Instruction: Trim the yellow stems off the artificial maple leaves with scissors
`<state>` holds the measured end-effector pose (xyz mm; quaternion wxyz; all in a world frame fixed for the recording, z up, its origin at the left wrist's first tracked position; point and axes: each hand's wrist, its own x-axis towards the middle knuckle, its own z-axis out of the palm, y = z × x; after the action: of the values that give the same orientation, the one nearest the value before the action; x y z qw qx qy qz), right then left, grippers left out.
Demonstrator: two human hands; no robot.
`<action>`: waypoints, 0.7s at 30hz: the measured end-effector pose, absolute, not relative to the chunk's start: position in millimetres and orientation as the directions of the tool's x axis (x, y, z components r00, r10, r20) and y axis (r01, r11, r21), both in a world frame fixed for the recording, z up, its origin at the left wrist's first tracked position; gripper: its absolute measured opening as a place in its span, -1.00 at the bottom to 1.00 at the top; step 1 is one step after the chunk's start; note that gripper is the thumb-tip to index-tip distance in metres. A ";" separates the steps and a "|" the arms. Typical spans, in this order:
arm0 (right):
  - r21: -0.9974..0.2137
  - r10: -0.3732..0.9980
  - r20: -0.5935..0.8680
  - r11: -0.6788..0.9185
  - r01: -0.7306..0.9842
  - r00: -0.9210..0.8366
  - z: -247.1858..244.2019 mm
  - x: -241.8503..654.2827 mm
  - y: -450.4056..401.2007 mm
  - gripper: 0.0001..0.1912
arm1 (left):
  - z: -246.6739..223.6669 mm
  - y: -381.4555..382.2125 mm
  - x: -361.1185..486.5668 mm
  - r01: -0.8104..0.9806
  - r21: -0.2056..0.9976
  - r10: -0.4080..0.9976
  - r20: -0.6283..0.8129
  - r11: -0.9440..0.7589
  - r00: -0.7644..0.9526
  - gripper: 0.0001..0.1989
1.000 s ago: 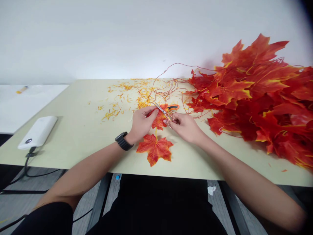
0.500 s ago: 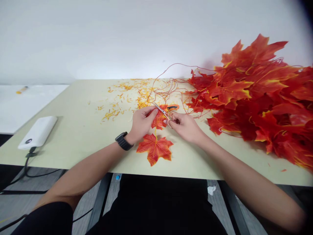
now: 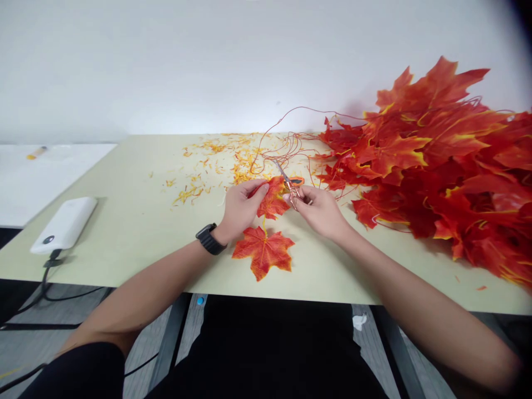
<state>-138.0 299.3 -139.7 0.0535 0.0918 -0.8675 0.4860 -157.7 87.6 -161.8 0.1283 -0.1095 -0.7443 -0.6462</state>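
**Scissors (image 3: 286, 183) swing more upright, tips now toward the wire**

Since the earlier frames, the blades have turned from leaning left to pointing almost straight up and away, and the right hand (image 3: 320, 213) has shifted slightly with them. Its fingers (image 3: 301, 194) are closed on the copper-coloured handles, and the blades look nearly shut (too small to tell for certain). The left hand (image 3: 243, 206), with a black watch (image 3: 210, 239) on its wrist, pinches a red-orange artificial maple leaf (image 3: 272, 198) between thumb and fingers (image 3: 255, 188). The scissors sit just beside that leaf's right edge. Directly below, a 2nd maple leaf (image 3: 262, 253) lies flat on the pale green table (image 3: 124, 249), joined to the held leaf by a yellow stem (image 3: 264, 224).

Just past the scissors lies a tool with an orange and black handle (image 3: 296, 180). Beyond it are tangled thin red wires (image 3: 286, 145) and scattered yellow-orange scraps (image 3: 243, 166). A large heap of maple leaves (image 3: 424, 166) fills the right side of the table, and a white power bank (image 3: 64, 225) with a black cable (image 3: 45, 282) sits at the left.
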 end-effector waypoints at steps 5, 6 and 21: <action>-0.962 -0.050 0.155 0.221 -0.162 -0.987 -141.2 -142.0 297.6 -0.47 | -163.3 88.9 -157.5 0.333 0.939 0.045 0.330 0.088 -0.943 -0.76; -0.978 -0.052 0.132 0.158 -0.139 -0.990 -141.0 -142.2 297.4 -0.49 | -163.4 89.4 -157.3 0.329 0.941 0.052 0.326 0.073 -0.944 -0.76; -0.979 -0.061 -0.008 -0.205 0.020 -0.998 -137.4 -140.2 293.8 -0.40 | -158.6 95.9 -150.5 0.280 0.960 0.093 0.276 0.024 -0.957 -0.74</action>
<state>-140.2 293.8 -137.4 -0.0263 0.0163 -0.6299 0.7761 -150.5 95.9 -158.6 0.0679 -0.1309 -0.7123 -0.6863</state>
